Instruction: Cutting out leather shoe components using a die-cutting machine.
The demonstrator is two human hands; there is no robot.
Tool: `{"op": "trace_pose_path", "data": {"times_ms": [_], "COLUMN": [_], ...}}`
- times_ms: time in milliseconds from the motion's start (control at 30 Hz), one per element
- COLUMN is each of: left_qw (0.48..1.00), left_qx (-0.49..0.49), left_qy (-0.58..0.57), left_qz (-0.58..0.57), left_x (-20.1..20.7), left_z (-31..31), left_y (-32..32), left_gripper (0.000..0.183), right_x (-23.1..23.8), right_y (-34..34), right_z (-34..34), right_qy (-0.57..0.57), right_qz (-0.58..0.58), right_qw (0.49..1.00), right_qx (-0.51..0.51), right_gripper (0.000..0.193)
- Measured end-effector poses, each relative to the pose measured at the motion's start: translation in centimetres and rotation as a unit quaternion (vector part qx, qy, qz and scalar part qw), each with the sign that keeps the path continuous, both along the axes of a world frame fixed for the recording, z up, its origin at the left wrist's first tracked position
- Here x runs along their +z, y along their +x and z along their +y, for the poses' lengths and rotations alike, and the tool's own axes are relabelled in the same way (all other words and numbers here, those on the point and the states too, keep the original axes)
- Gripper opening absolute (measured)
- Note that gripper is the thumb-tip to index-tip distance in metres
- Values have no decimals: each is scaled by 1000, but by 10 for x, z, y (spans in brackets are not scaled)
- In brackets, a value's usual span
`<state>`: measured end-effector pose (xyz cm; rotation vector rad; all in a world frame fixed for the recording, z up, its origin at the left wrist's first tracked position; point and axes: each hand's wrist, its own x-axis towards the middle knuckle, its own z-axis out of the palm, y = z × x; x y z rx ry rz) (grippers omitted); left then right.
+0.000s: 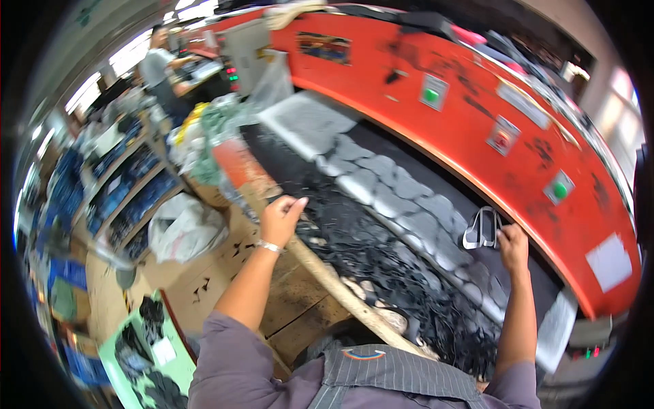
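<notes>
My right hand [514,247] is closed on one side of a metal cutting die [470,237], a small open frame of thin strips. It is held over the dark bed in front of the red machine [381,75]. My left hand [278,221] is at the near wooden edge [320,276], thumb and fingers pinched together; whatever they hold, if anything, is too small to make out. Between the hands lies a heap of black scrap strips [361,252]. Beyond it, grey rounded pieces [402,191] lie in a row along a pale board [300,123].
Green and red buttons [431,95] are set in the machine's front. At left stand a light green bin [116,354] with black pieces, a white sack [185,228] and shelves [133,184] of dark bundles. Another person [160,68] works at the far left.
</notes>
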<state>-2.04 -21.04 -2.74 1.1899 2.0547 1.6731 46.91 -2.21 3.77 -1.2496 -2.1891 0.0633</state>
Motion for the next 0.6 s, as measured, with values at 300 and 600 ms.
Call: {"op": "trace_pose_path", "data": {"times_ms": [300,600], "left_qw": [903,867], "left_qx": [-423,-447], "left_qy": [-13,-6], "left_qz": [76,219], "left_x": [12,-50], "left_z": [212,230], "left_y": [227,300], "left_gripper": [37,66], "right_x": [-74,-83], "right_y": [76,47], "right_z": [28,18], "right_qy": [-111,-204], "right_qz": [87,104], "right_qw": [961,942], "right_qx": [-238,-244], "right_gripper": [25,33]}}
